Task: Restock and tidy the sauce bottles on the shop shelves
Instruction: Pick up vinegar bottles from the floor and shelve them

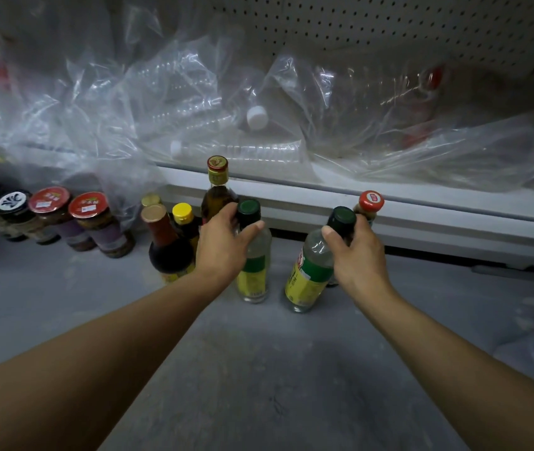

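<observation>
Labels blurred — no text legible.

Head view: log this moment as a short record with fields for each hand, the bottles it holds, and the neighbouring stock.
left hand: left hand grips the neck of the left green-capped bottle
left bottle pose: upright on the grey shelf
right hand: right hand grips the neck of the right green-capped bottle
right bottle pose: tilted, top leaning right
behind right hand: red-capped bottle
left of hands: dark sauce bottles, then lidded jars
background: clear plastic bags holding empty bottles
</observation>
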Motion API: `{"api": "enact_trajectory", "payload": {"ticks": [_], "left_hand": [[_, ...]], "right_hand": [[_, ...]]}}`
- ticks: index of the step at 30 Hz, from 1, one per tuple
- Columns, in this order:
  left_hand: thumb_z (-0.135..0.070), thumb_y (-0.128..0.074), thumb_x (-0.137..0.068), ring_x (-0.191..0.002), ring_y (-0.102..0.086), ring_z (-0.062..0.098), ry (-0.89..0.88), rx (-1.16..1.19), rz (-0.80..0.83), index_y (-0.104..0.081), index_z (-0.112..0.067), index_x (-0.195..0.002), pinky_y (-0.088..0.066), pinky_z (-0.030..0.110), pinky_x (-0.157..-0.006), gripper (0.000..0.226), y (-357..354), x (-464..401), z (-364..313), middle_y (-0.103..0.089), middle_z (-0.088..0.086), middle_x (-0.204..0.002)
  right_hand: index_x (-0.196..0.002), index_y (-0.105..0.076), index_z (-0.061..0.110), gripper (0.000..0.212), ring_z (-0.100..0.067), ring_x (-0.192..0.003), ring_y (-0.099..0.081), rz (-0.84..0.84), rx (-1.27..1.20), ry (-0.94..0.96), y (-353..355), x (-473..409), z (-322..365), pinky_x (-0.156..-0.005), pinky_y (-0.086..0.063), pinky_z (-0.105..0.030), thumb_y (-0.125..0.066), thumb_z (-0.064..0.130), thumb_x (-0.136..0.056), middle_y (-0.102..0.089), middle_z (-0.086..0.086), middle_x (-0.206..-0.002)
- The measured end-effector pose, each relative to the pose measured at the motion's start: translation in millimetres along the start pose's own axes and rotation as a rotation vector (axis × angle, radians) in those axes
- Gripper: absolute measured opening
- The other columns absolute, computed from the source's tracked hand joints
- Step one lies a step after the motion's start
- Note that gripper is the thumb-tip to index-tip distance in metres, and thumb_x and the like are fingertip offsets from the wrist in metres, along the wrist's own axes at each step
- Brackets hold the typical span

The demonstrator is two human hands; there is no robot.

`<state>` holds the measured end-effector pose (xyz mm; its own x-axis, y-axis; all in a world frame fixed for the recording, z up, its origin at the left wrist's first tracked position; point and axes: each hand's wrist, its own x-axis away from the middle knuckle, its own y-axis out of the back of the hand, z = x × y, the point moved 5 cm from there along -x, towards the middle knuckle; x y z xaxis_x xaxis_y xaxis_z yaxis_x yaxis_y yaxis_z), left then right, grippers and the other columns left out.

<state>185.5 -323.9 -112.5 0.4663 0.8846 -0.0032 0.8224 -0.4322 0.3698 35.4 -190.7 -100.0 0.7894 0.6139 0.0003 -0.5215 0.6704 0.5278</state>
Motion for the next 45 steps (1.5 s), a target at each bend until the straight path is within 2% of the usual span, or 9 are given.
{"api": "enact_trajectory", "payload": {"ticks": [5, 12, 17, 24, 30, 33, 36, 42, 45], "left_hand": [[-0.022, -0.065, -0.087, -0.110, -0.055, 0.006, -0.048, -0.060, 0.061, -0.058, -0.014, -0.118, -0.046, 0.023, -0.088, 0.032, 7, 24, 2, -0.063, -0.003, -0.116], [-0.024, -0.067, -0.084, -0.118, -0.053, 0.011, -0.056, -0.141, 0.064, -0.059, -0.016, -0.118, -0.043, 0.024, -0.092, 0.035, 9, 36, 2, -0.062, 0.000, -0.123], [-0.029, -0.075, -0.077, -0.100, -0.059, 0.008, -0.088, -0.179, 0.092, -0.063, -0.020, -0.103, -0.049, 0.023, -0.083, 0.031, 11, 40, 3, -0.064, -0.007, -0.100], [-0.007, -0.069, -0.082, -0.104, -0.055, 0.002, -0.071, -0.110, 0.358, -0.061, -0.016, -0.115, -0.044, 0.017, -0.089, 0.035, 4, 44, 1, -0.063, -0.009, -0.109], [-0.029, -0.085, -0.064, -0.090, -0.061, 0.011, -0.145, -0.384, 0.163, -0.063, -0.017, -0.090, -0.052, 0.029, -0.078, 0.036, 13, 35, -7, -0.067, -0.005, -0.092], [-0.037, -0.087, -0.058, -0.084, -0.061, 0.015, -0.138, -0.417, 0.114, -0.059, -0.018, -0.082, -0.055, 0.040, -0.075, 0.041, 9, 33, -9, -0.066, -0.003, -0.086], [-0.039, -0.086, -0.059, -0.078, -0.060, 0.014, -0.161, -0.419, 0.071, -0.054, -0.021, -0.078, -0.056, 0.039, -0.071, 0.041, 3, 35, -14, -0.063, -0.004, -0.082], [-0.037, -0.084, -0.063, -0.078, -0.060, 0.014, -0.208, -0.393, 0.035, -0.054, -0.018, -0.080, -0.055, 0.038, -0.069, 0.040, 3, 42, -11, -0.062, -0.005, -0.081], [-0.036, -0.082, -0.066, -0.096, -0.057, 0.007, -0.147, -0.271, 0.159, -0.056, -0.020, -0.101, -0.049, 0.026, -0.080, 0.047, 2, 43, 6, -0.060, -0.010, -0.099]], "right_hand": [[-0.119, -0.054, 0.014, 0.030, -0.020, -0.109, -0.058, 0.099, -0.048, -0.004, 0, 17, -13, -0.084, -0.044, -0.027, -0.059, 0.023, -0.091, -0.062, -0.007, -0.118], [-0.112, -0.052, 0.021, 0.023, -0.018, -0.115, -0.055, 0.221, -0.020, 0.067, -3, 31, -21, -0.097, -0.048, -0.038, -0.059, 0.026, -0.090, -0.060, -0.003, -0.122], [-0.120, -0.051, 0.019, 0.032, -0.020, -0.119, -0.053, 0.268, 0.016, 0.092, -3, 31, -21, -0.100, -0.046, -0.045, -0.059, 0.027, -0.090, -0.058, -0.003, -0.126], [-0.125, -0.051, 0.019, 0.037, -0.019, -0.124, -0.050, 0.348, 0.044, 0.094, 2, 34, -22, -0.103, -0.043, -0.043, -0.059, 0.024, -0.090, -0.055, -0.002, -0.132], [-0.126, -0.051, 0.018, 0.036, -0.018, -0.122, -0.050, 0.340, 0.027, 0.100, 1, 36, -23, -0.102, -0.043, -0.041, -0.058, 0.022, -0.091, -0.055, -0.002, -0.131], [-0.124, -0.051, 0.019, 0.034, -0.019, -0.121, -0.051, 0.342, 0.021, 0.104, 0, 36, -24, -0.103, -0.043, -0.044, -0.059, 0.023, -0.090, -0.056, -0.002, -0.130], [-0.125, -0.050, 0.020, 0.036, -0.019, -0.123, -0.050, 0.341, 0.021, 0.107, -1, 36, -26, -0.104, -0.042, -0.046, -0.059, 0.023, -0.090, -0.055, -0.002, -0.132], [-0.127, -0.048, 0.021, 0.038, -0.019, -0.124, -0.049, 0.338, 0.000, 0.104, -2, 37, -27, -0.105, -0.042, -0.045, -0.059, 0.023, -0.090, -0.054, -0.001, -0.133], [-0.127, -0.046, 0.024, 0.042, -0.016, -0.128, -0.045, 0.340, -0.071, 0.061, -3, 39, -33, -0.106, -0.039, -0.040, -0.062, 0.024, -0.089, -0.051, 0.002, -0.136]]}}
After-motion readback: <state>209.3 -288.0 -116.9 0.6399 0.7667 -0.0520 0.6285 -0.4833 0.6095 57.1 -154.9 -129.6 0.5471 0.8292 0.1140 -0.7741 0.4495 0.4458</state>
